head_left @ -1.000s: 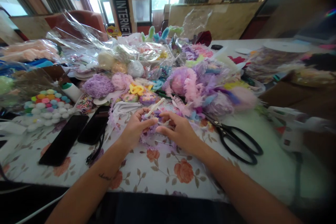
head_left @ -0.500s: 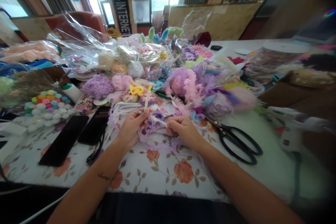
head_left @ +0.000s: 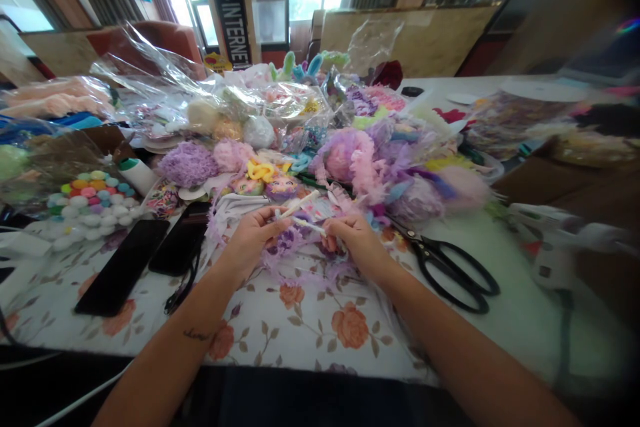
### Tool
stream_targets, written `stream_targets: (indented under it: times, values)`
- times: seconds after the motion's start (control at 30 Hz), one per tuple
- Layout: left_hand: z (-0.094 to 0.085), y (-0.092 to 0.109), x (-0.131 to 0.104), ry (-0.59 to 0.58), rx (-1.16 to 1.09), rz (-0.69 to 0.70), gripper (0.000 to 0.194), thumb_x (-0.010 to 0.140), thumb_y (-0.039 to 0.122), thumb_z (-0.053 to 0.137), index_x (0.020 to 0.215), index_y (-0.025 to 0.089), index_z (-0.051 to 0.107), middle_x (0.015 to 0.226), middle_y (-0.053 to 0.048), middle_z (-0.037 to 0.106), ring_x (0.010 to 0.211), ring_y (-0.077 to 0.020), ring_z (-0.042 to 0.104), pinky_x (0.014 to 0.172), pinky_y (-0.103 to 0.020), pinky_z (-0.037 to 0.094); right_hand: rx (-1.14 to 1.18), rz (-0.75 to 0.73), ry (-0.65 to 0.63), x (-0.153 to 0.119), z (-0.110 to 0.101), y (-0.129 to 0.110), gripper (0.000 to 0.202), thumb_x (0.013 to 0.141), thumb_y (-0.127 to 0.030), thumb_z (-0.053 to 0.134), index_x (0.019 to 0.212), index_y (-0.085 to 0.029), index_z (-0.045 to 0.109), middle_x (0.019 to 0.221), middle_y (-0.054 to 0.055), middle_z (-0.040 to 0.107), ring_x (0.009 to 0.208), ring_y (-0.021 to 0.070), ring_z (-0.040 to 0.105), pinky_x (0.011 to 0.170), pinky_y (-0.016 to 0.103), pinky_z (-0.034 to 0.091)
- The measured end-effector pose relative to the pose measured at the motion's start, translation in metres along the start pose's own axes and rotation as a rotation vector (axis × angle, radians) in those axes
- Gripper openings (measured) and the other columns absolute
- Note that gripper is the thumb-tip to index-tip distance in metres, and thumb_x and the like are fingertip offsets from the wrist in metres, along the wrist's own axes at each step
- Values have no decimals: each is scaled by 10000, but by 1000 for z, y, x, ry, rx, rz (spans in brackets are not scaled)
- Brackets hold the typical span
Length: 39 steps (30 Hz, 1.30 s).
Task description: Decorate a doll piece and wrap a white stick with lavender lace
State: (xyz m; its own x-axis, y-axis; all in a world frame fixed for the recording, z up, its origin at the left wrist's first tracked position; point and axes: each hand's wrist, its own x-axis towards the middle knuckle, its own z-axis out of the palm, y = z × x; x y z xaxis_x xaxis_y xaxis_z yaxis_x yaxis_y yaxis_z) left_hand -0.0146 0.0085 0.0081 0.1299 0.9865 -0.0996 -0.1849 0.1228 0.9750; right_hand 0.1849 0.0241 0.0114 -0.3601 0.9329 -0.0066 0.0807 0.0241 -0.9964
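Observation:
Near the middle of the table, my left hand (head_left: 257,237) pinches a pale cream stick (head_left: 301,201) that points up and to the right. Facing it, my right hand (head_left: 350,237) has its fingers closed on the end of a thin white strip (head_left: 309,223), which runs across to the left fingertips. Fluffy lilac yarn (head_left: 287,240) lies under and between both hands. Just beyond them are two small round painted faces (head_left: 281,185) and a yellow fuzzy loop (head_left: 260,171).
Black-handled scissors (head_left: 453,273) lie right of my right hand, with a white glue gun (head_left: 547,227) farther right. Two black phones (head_left: 123,267) rest at the left. Yarn balls (head_left: 187,163), white pompoms (head_left: 95,217) and plastic bags crowd the back. A cardboard box (head_left: 545,173) stands right.
The cream stick has tilted from nearly upright to leaning right, towards my right hand. Both hands have shifted slightly, and the white strip now lies closer to the stick.

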Motion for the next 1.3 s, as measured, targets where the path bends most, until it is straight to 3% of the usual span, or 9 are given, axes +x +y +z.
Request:
stream_targets:
  times: [0.27, 0.37, 0.47, 0.57, 0.7, 0.87, 0.97, 1.07, 1.3]
  values:
    - [6, 3, -2, 80, 100, 50, 268, 716, 351, 740, 831, 117, 680, 602, 41, 456, 460, -34, 307, 424, -197, 204, -521, -30, -162, -2, -4, -4, 256, 675, -180, 424, 423, -179, 466, 452, -18, 470, 441, 97, 383, 466, 260, 253]
    - [7, 4, -2, 81, 128, 57, 283, 711, 373, 745, 836, 126, 684, 565, 48, 438, 450, -41, 312, 420, -201, 212, -617, -80, -125, -1, -5, -3, 293, 709, -176, 440, 419, -186, 400, 438, -29, 421, 437, 92, 346, 462, 261, 223]
    - [7, 3, -3, 71, 132, 52, 276, 704, 366, 753, 850, 139, 691, 554, 49, 447, 447, -44, 312, 422, -200, 221, -693, -216, 30, 0, -6, -2, 343, 787, -237, 492, 454, -185, 429, 490, -18, 444, 491, 107, 386, 509, 264, 271]
    - [8, 0, -5, 43, 120, 22, 298, 686, 362, 769, 891, 156, 703, 573, 44, 484, 454, -46, 330, 425, -197, 233, -656, -354, 197, -1, -2, -3, 241, 823, -277, 534, 601, -187, 566, 635, 18, 567, 615, 144, 476, 610, 276, 357]
    - [9, -5, -6, 21, 113, -1, 303, 676, 365, 777, 896, 171, 702, 567, 53, 477, 444, -42, 326, 421, -194, 218, -531, -471, 249, -5, 6, -3, 129, 796, -226, 541, 843, -206, 660, 812, 48, 647, 773, 190, 543, 744, 319, 423]
    - [10, -4, -6, 53, 100, -4, 313, 668, 348, 784, 911, 177, 684, 594, 58, 493, 453, -36, 319, 432, -191, 216, -210, -292, 429, -4, 2, 2, 286, 750, -135, 435, 904, -194, 669, 780, 21, 664, 733, 177, 593, 707, 304, 452]
    - [10, 0, -7, 44, 124, -16, 319, 668, 323, 783, 931, 174, 682, 640, 47, 533, 465, -34, 336, 443, -191, 228, -252, -281, 300, -3, 2, 2, 233, 777, -187, 460, 768, -188, 692, 699, 19, 657, 694, 178, 588, 678, 306, 447]
    - [11, 1, -9, 22, 132, -24, 305, 669, 307, 777, 927, 177, 681, 679, 40, 552, 481, -36, 353, 458, -189, 247, -383, -354, 110, -4, 7, 2, 182, 780, -250, 563, 832, -196, 730, 765, 36, 690, 739, 189, 611, 684, 306, 456]
    - [9, -1, -8, 9, 250, 28, 277, 690, 255, 736, 953, 186, 686, 880, -14, 638, 583, -74, 473, 517, -201, 336, -437, -278, 92, -3, 14, 9, 162, 798, -288, 629, 859, -201, 751, 783, 49, 716, 697, 179, 631, 572, 263, 445]
